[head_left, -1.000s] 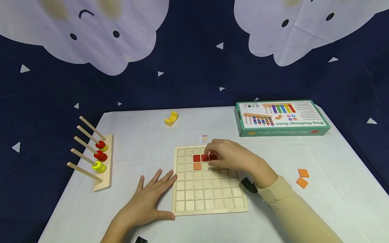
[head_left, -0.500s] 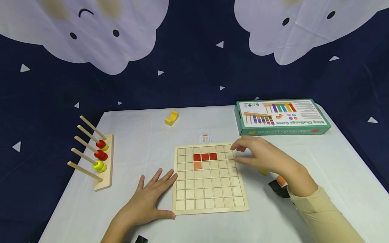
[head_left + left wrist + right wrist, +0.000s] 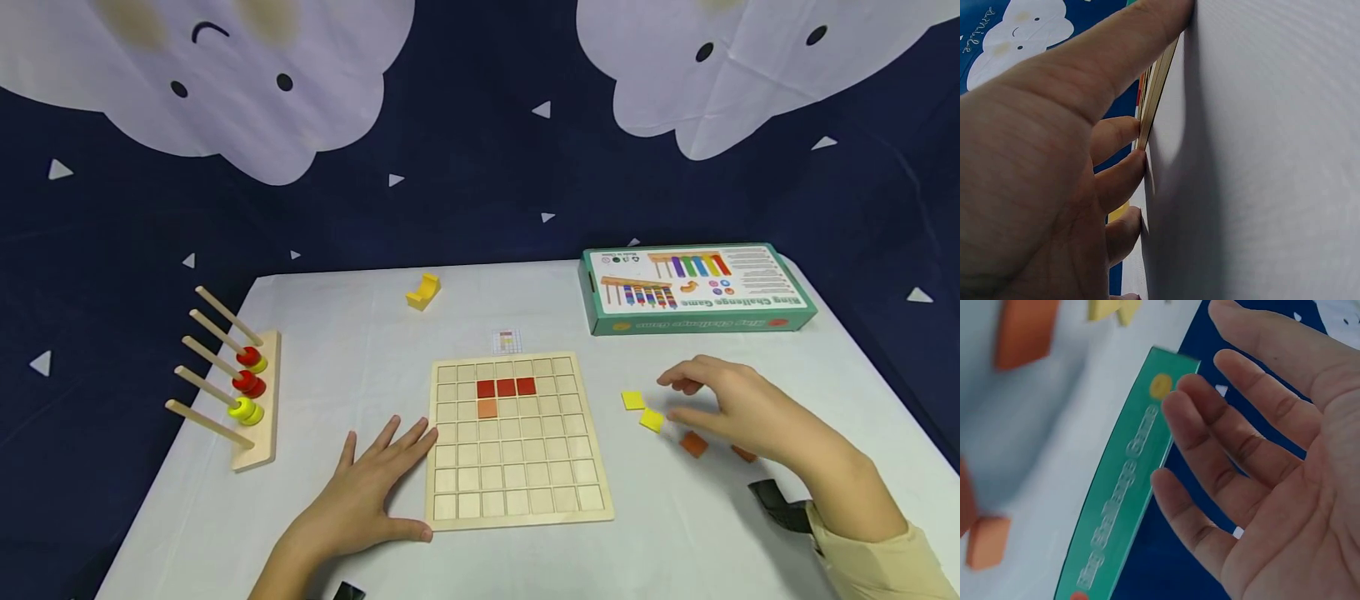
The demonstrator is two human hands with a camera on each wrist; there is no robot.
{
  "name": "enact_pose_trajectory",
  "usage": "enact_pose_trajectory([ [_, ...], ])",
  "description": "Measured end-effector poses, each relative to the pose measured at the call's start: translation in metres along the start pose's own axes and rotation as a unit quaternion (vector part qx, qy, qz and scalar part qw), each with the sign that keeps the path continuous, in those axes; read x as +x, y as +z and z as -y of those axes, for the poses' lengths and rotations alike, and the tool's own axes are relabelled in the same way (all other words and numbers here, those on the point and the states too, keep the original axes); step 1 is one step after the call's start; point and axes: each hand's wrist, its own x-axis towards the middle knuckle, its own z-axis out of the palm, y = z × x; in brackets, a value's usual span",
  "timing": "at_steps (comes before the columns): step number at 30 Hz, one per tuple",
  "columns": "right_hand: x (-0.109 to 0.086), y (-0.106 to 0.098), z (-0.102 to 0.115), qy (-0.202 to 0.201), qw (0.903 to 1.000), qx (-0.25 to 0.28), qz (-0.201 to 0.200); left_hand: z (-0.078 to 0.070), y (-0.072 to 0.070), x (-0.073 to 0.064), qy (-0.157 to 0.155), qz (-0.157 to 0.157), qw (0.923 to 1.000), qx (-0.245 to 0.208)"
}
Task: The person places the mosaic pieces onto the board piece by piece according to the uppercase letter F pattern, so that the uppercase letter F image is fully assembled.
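Observation:
A wooden grid board (image 3: 525, 475) lies on the white table. Three red square tiles (image 3: 506, 387) sit side by side in one row of its cells, with an orange tile (image 3: 487, 408) under the leftmost. My left hand (image 3: 367, 492) is spread flat on the table, its fingertips and thumb at the board's left edge. To the right of the board my right hand (image 3: 738, 408) hovers with fingers loosely bent and nothing between them. Below it lie two yellow tiles (image 3: 652, 420) and orange tiles (image 3: 693, 444), one partly hidden by the hand.
A small printed pattern card (image 3: 507, 342) lies behind the board. At the left stands a wooden peg rack (image 3: 262, 400) with red and yellow rings. A yellow curved block (image 3: 423, 292) rests at the back, and a green game box (image 3: 697, 292) at the back right.
My right hand has left the red tiles on the board and moved right, over the loose tiles. The yellow tiles have come into view. My left hand has stayed in place.

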Motion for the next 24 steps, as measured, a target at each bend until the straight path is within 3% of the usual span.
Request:
enact_pose_trajectory([
  [8, -0.026, 0.005, -0.018, 0.061, 0.9977, 0.018, 0.021, 0.000, 0.000, 0.000, 0.002, 0.000, 1.0000, 0.001],
  [24, -0.041, 0.024, -0.025, 0.064, 0.9955, 0.046, 0.052, 0.000, 0.000, -0.001, 0.001, 0.000, 1.0000, -0.005],
])
